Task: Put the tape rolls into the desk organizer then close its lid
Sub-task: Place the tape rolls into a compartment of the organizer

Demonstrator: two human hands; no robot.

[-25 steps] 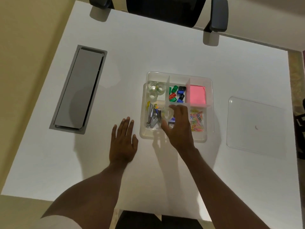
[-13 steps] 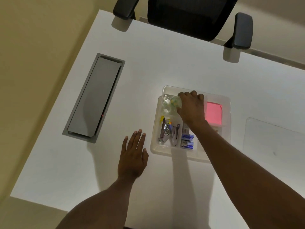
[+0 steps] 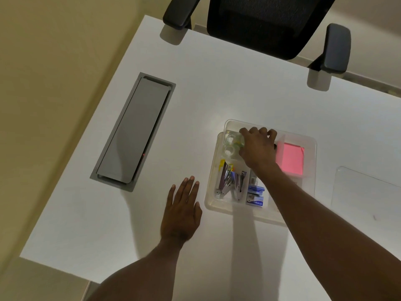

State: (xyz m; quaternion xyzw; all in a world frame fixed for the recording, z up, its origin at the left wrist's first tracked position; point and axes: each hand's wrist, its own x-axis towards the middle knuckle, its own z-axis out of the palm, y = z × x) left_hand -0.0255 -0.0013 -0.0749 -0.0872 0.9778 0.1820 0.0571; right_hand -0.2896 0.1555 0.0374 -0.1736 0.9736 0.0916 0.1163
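A clear plastic desk organizer [image 3: 219,210] sits on the white desk with its top uncovered. Two clear tape rolls [image 3: 229,144] lie in its back-left compartment. My right hand [image 3: 257,146] reaches into that compartment, fingers curled around a third, greenish-clear tape roll [image 3: 239,141], which my palm mostly hides. My left hand [image 3: 181,213] lies flat on the desk just left of the organizer, fingers spread, holding nothing. The organizer's clear lid [image 3: 366,198] lies flat on the desk to the right, apart from the box.
Other compartments hold pink sticky notes [image 3: 289,159], metal staplers [image 3: 227,183] and blue staple boxes [image 3: 256,195]. A grey cable hatch [image 3: 132,131] is set into the desk at left. A black office chair [image 3: 260,25] stands at the far edge.
My right hand carried a tape roll from over the organizer's middle to its back-left compartment and has stayed there. My left hand has stayed flat. The view has shifted.
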